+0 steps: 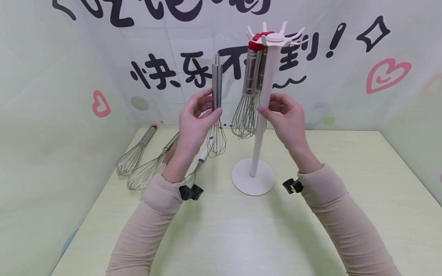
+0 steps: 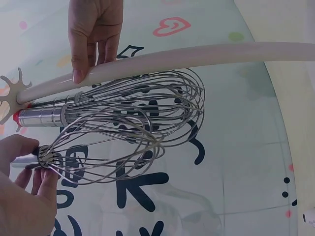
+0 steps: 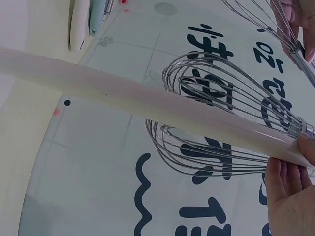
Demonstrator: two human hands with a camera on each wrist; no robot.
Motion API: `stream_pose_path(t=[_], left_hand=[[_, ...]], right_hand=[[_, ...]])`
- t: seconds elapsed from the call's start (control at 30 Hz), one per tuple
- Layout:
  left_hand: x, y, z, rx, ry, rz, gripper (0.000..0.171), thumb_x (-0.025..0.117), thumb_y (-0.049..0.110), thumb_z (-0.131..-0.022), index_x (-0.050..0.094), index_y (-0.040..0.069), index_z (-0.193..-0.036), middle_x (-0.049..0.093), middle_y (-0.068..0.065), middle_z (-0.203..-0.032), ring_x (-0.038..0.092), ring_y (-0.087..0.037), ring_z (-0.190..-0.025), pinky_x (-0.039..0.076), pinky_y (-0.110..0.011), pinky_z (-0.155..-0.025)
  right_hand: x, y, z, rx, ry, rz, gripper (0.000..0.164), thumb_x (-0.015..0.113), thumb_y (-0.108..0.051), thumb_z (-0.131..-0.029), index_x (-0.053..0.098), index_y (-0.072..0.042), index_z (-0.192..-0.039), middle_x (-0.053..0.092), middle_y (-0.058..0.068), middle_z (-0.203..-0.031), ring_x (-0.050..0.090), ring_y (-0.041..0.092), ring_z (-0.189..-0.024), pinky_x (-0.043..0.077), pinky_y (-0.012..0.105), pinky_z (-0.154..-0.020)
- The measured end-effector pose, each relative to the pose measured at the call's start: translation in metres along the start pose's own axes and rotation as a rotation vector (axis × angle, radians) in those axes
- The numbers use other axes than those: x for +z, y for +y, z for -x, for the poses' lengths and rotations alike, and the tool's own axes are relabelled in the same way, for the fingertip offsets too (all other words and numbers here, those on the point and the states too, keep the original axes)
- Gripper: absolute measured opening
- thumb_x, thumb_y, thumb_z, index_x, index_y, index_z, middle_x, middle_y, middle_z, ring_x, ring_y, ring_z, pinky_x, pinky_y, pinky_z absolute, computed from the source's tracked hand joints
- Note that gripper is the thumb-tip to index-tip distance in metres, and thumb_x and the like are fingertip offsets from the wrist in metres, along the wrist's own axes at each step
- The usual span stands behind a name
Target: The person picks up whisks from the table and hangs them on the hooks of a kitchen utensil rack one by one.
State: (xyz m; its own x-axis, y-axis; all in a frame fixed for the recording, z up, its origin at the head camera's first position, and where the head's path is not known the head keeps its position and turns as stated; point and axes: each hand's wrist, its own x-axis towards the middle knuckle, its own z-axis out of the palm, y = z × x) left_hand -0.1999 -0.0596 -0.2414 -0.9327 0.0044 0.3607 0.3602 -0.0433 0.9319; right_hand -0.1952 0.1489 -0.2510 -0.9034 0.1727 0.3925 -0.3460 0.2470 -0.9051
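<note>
In the head view my left hand (image 1: 195, 119) grips a steel whisk (image 1: 216, 84) by the lower part of its handle, upright with the wires down. My right hand (image 1: 288, 117) pinches the pole of a white stand (image 1: 257, 149) topped by a ring of hooks (image 1: 276, 37). Two whisks with red tops hang from the stand's left side; the nearer hanging whisk (image 1: 251, 73) partly covers the other. The left wrist view shows the held whisk's wires (image 2: 113, 152) close beside the hanging ones, the right hand (image 2: 96, 34) beyond on the pole.
On the table's left lie a red-tipped whisk (image 1: 134, 153), another whisk (image 1: 148, 172) and a white-handled whisk (image 1: 203, 153), partly behind my left forearm. The stand's round base (image 1: 241, 184) rests mid-table. A printed cloth wall (image 1: 155, 111) closes off the back.
</note>
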Motion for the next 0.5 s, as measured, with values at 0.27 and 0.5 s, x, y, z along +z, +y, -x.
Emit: stream_pose_path(t=[0.27,0.5], left_hand=[[0.002,0.006,-0.002,0.02,0.006,-0.013,0.051,0.066,-0.004,-0.083,0.055,0.006,-0.131,0.059,-0.011,-0.12,0.058,-0.014,-0.103,0.051,-0.023,-0.1],[0.005,0.016,-0.005,0.063,0.001,-0.052,0.05,0.066,-0.002,-0.084,0.054,0.007,-0.132,0.058,-0.014,-0.123,0.058,-0.016,-0.105,0.051,-0.024,-0.1]], right_hand=[[0.01,-0.001,0.002,0.002,0.054,-0.043,0.034,0.073,-0.007,-0.082,0.063,0.002,-0.113,0.061,-0.014,-0.086,0.06,0.005,-0.08,0.053,0.016,-0.076],[0.01,0.0,0.004,0.02,0.044,-0.062,0.032,0.07,-0.006,-0.084,0.064,0.0,-0.115,0.062,-0.012,-0.093,0.062,0.005,-0.085,0.055,0.018,-0.08]])
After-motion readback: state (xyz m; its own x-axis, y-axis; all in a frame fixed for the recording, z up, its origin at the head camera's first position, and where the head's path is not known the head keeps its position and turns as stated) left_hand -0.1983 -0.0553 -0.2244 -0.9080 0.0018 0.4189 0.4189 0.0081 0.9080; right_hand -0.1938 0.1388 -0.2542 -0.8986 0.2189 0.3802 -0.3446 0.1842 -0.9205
